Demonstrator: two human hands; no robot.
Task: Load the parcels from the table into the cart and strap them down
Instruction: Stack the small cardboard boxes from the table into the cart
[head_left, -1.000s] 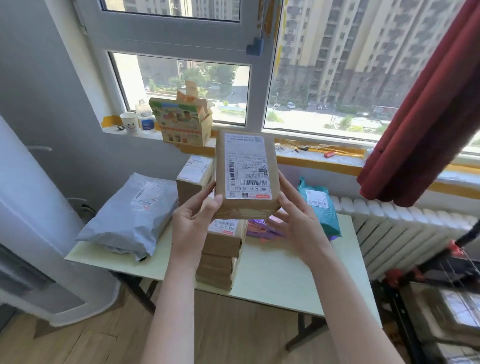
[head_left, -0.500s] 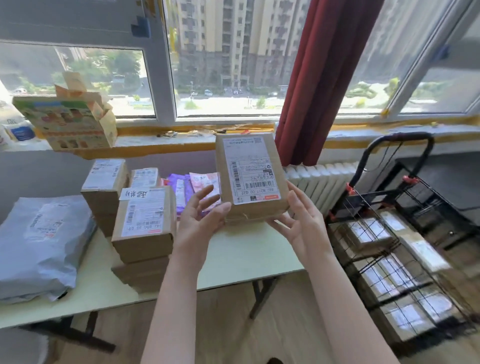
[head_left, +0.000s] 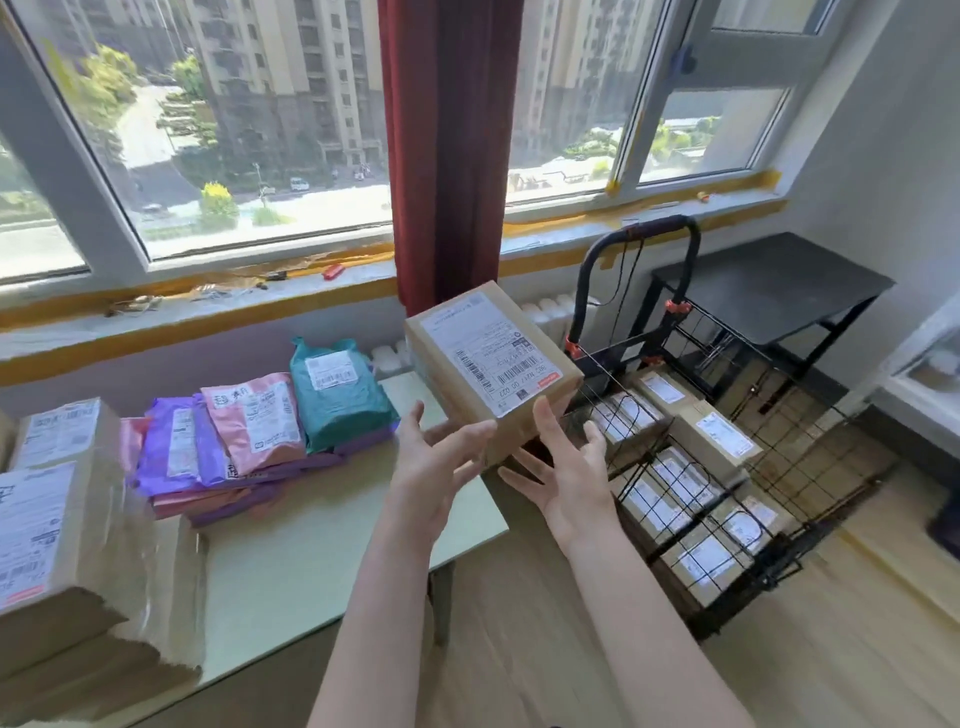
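I carry the box (head_left: 488, 358) propped between both hands, just above the fingertips. My left hand (head_left: 441, 467) sets straight, spread fingers against its near left edge, and my right hand (head_left: 566, 467) splays flat under its near end; neither curls round it. That loose cradle, I judge, keeps the label up and lets the box slide off easily. The box hangs past the table (head_left: 337, 545) edge. The cart (head_left: 810, 457) sits lower, right of my right hand, with packed boxes (head_left: 717, 436) lying flat in rows, so this one likely goes on top. Soft bags (head_left: 249, 431) wait left of my left hand.
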